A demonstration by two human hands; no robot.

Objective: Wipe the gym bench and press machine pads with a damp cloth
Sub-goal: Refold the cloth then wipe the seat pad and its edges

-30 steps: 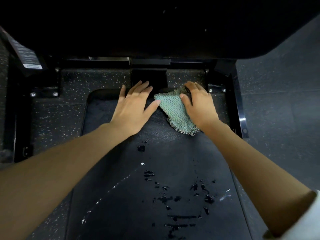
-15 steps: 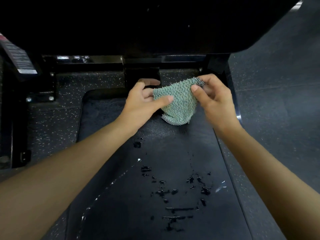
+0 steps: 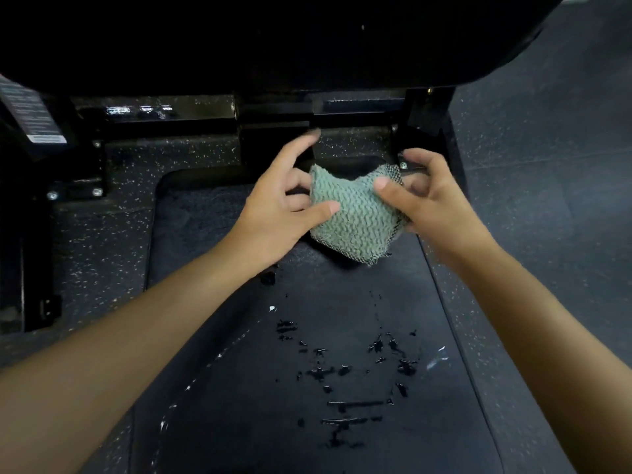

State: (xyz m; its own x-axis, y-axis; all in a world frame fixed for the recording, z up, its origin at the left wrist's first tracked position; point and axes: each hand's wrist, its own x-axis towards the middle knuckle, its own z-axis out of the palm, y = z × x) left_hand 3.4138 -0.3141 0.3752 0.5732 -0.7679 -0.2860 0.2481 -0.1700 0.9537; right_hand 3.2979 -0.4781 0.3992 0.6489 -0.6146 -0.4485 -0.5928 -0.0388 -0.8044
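A pale green knitted cloth (image 3: 354,213) hangs between both hands, just above the far end of the black seat pad (image 3: 307,388). My left hand (image 3: 277,206) pinches its left edge with thumb and fingers, index finger stretched out. My right hand (image 3: 427,200) grips its right side, thumb on top. The pad runs from the frame toward me and shows wet streaks and drops near its middle. A large black back pad (image 3: 273,39) fills the top of the view.
A black steel frame (image 3: 171,114) with bolted brackets crosses behind the seat pad. A warning label (image 3: 29,114) sits on the post at far left. Speckled rubber flooring (image 3: 547,200) lies on both sides of the bench.
The cloth lay flat on the pad under my right hand; both hands have since lifted it off the pad and now hold it spread between them.
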